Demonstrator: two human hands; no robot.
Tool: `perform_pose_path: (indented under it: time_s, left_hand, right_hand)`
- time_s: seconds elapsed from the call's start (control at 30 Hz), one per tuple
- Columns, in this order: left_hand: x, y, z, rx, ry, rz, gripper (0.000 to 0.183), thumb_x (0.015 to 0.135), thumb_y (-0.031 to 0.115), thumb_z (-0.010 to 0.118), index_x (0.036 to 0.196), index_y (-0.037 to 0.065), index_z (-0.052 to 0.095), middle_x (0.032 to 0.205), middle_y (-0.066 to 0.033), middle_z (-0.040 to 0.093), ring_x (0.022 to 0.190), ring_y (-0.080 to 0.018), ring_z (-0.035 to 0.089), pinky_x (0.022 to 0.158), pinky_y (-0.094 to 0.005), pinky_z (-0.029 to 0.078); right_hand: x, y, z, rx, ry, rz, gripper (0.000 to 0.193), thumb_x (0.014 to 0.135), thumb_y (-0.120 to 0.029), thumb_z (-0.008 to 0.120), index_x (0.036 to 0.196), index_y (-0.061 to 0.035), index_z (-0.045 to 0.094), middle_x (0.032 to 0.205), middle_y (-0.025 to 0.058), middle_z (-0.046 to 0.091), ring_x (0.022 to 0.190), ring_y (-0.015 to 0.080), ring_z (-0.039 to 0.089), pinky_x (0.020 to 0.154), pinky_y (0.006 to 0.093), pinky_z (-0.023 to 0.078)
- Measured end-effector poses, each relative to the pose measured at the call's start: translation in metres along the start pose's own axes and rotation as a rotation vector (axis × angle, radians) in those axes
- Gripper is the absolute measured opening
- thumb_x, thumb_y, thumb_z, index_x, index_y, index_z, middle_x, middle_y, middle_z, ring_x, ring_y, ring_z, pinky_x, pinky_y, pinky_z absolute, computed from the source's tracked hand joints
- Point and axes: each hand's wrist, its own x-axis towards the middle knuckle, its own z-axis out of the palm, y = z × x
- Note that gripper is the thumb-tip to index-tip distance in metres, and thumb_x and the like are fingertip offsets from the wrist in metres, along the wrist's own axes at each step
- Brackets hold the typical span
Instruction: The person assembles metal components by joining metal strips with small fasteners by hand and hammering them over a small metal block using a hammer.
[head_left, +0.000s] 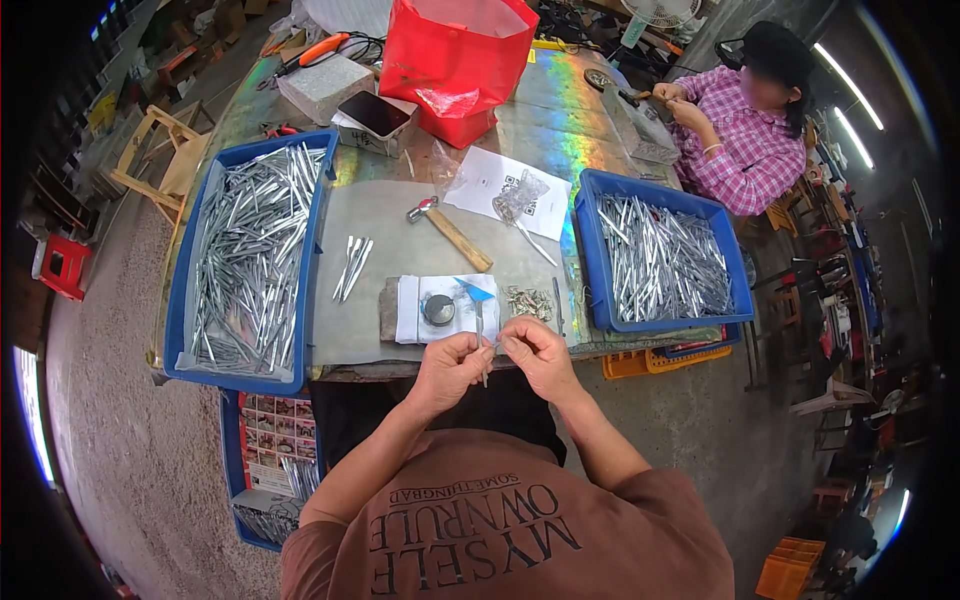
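Note:
Close to the table's near edge, my left hand (pixel 450 372) is closed around a slim grey metal rod (pixel 479 325), which points away from me. My right hand (pixel 540 360) is beside it, thumb and fingers pinched near the rod; anything between them is too small to make out. Just beyond, a round dark metal block (pixel 438 310) rests on a white cloth (pixel 410 320), with a blue pointed patch (pixel 475 291) at its right. Small metal pieces (pixel 530 303) lie heaped to the right. A wooden-handled hammer (pixel 455 238) lies farther back.
Blue trays full of metal rods flank me, left (pixel 178 290) and right (pixel 660 324). Several loose rods (pixel 352 268) lie on the table. Behind are a printed sheet (pixel 480 180), a phone (pixel 372 113) and a red bag (pixel 455 60). Another person (pixel 740 150) works at the far right.

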Motion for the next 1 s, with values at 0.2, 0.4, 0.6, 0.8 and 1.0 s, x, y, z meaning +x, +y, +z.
perform_pose_path:
  time_s: [0.2, 0.4, 0.6, 0.8, 1.0]
  left_hand:
    - [0.0, -0.002, -0.004, 0.171, -0.033, 0.029, 0.015, 0.08, 0.012, 0.051, 0.071, 0.0, 0.053, 0.058, 0.002, 0.049, 0.051, -0.0028, 0.043, 0.046, -0.0178, 0.036]
    - [0.0, -0.001, -0.008, 0.163, -0.052, 0.011, 0.017, 0.08, 0.013, 0.051, 0.071, 0.0, 0.053, 0.058, 0.0018, 0.049, 0.052, -0.0029, 0.043, 0.047, -0.018, 0.037]
    - [0.007, 0.001, -0.01, -0.066, 0.008, 0.009, 0.011, 0.08, 0.012, 0.051, 0.077, 0.001, 0.053, 0.068, -0.0051, 0.056, 0.055, -0.0081, 0.051, 0.05, -0.019, 0.043]
    - [0.008, 0.003, -0.012, -0.388, 0.208, 0.008, 0.015, 0.079, 0.014, 0.053, 0.083, 0.0, 0.054, 0.076, -0.0098, 0.058, 0.061, -0.0136, 0.057, 0.053, -0.022, 0.047]
    - [0.006, 0.0, -0.01, -0.419, 0.225, 0.052, 0.014, 0.079, 0.014, 0.054, 0.083, 0.001, 0.054, 0.078, -0.0106, 0.057, 0.062, -0.0142, 0.057, 0.054, -0.022, 0.049]
  right_hand:
    - [0.011, -0.017, -0.008, -0.372, -0.248, -0.192, 0.008, 0.074, -0.007, 0.053, 0.076, 0.0008, 0.051, 0.068, 0.0098, 0.048, 0.062, 0.0221, 0.049, 0.056, 0.0283, 0.039]
    - [0.011, -0.015, -0.007, -0.47, -0.346, -0.141, 0.01, 0.076, -0.009, 0.049, 0.075, 0.0009, 0.049, 0.067, 0.0128, 0.048, 0.062, 0.0272, 0.048, 0.055, 0.0325, 0.038]
    - [-0.002, 0.003, 0.006, -0.335, -0.109, 0.031, 0.013, 0.08, -0.012, 0.048, 0.075, 0.0008, 0.048, 0.063, 0.0085, 0.047, 0.057, 0.0189, 0.046, 0.053, 0.0282, 0.036]
    - [-0.014, 0.012, 0.023, 0.316, 0.01, 0.292, 0.016, 0.084, -0.015, 0.044, 0.076, -0.0013, 0.048, 0.063, -0.0025, 0.042, 0.056, 0.0046, 0.038, 0.05, 0.0188, 0.032]
    - [-0.016, 0.012, 0.027, 0.43, 0.015, 0.346, 0.019, 0.083, -0.018, 0.045, 0.072, -0.0027, 0.046, 0.062, 0.0, 0.043, 0.056, 0.0084, 0.04, 0.054, 0.0208, 0.035]
